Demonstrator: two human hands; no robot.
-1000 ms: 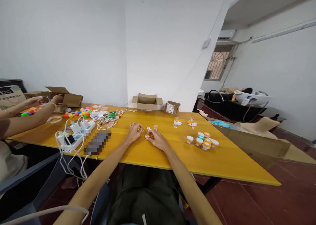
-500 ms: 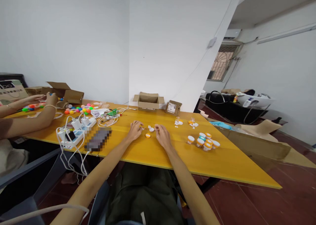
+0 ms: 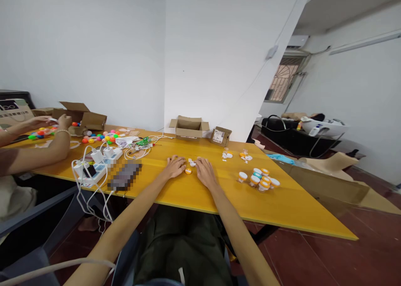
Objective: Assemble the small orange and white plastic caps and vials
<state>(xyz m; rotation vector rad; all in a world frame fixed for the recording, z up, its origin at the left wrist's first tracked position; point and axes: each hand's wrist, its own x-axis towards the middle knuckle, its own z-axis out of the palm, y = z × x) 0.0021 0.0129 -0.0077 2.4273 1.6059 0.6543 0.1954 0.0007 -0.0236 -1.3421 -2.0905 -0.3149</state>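
Note:
My left hand [image 3: 176, 166] lies on the yellow table [image 3: 288, 202], fingers bent toward a small orange-and-white cap [image 3: 188, 171] that sits just to its right. On the other side of the cap, my right hand [image 3: 204, 171] rests palm down with its fingers reaching some small white pieces [image 3: 191, 162]. Whether either hand pinches anything is too small to make out. A cluster of small jars with orange and white lids [image 3: 260, 179] stands to the right of my right hand.
Two open cardboard boxes [image 3: 189, 128] stand at the table's far edge. A power strip with chargers and white cables [image 3: 94, 169] lies at left, with coloured balls [image 3: 102, 138] beyond. Another person's arms [image 3: 34, 152] work at the far left. More small lids [image 3: 243, 156] lie further back.
My right hand let go of the orange cap, reached to the white pieces, then settled flat. My left hand shifted slightly right toward the cap. The other person's hands moved left.

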